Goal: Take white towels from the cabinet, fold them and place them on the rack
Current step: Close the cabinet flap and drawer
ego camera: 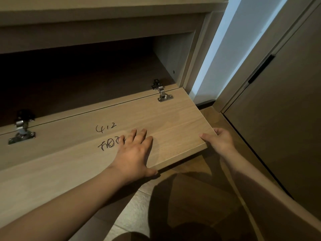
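A low wooden cabinet [175,49] stands open, its flap door [175,115] folded down flat toward me with handwriting on its inner face. My left hand [133,153] lies flat on the door's inner face, fingers straight and thumb hooked over the front edge. My right hand [218,141] grips the door's right front corner, thumb on top and fingers underneath. The cabinet's inside is dark, and no white towels show in it. No rack is in view.
Two metal hinges [162,93] [21,131] join the door to the cabinet floor. A closed dark door [281,119] with a recessed handle stands close on the right. A bright narrow gap [224,49] separates it from the cabinet. Tiled floor [184,197] lies below.
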Tool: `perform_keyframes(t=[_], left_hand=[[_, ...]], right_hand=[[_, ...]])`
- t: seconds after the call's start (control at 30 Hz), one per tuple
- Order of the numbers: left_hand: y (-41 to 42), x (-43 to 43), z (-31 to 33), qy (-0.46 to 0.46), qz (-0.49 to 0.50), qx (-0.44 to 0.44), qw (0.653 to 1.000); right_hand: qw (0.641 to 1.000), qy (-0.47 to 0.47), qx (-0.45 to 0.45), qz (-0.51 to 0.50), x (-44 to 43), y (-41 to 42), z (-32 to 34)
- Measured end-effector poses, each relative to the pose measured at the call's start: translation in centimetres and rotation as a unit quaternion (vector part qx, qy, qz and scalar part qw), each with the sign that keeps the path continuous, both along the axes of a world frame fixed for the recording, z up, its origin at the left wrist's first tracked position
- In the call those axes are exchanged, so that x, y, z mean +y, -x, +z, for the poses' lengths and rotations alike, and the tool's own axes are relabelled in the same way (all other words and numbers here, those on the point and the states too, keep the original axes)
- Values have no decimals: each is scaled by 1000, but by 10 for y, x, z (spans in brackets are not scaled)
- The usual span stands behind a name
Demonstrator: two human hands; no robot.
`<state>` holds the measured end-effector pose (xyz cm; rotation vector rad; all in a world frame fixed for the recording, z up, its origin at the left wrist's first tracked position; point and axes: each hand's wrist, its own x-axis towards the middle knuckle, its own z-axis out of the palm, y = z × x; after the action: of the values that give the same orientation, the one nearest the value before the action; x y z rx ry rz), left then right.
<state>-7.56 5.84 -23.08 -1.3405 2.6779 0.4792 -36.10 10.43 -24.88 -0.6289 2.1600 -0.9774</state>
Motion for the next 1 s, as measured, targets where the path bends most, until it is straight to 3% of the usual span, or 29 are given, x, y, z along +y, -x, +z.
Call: perform_keyframes(t=[0.27,0.47,0.67,0.73,0.83,0.9,1.0], left_hand=[[3,-5,37,-28,-35,0,999],[2,-6,66,-12,-100,66,993],[3,-12,87,-34,-106,78,991],[4,-11,88,-42,-107,70,991],[6,-11,89,-58,-110,66,990],[5,-14,93,-70,-108,72,989],[3,-19,99,-77,-108,83,988]], right_hand=[[1000,8,19,-13,-2,-5,36],[998,59,19,-23,3,-12,61],[991,76,59,97,29,-19,93],[972,69,130,182,41,-24,102],[900,35,284,330,49,-35,106],[859,12,338,385,45,-41,103],[856,22,341,388,37,-46,101]])
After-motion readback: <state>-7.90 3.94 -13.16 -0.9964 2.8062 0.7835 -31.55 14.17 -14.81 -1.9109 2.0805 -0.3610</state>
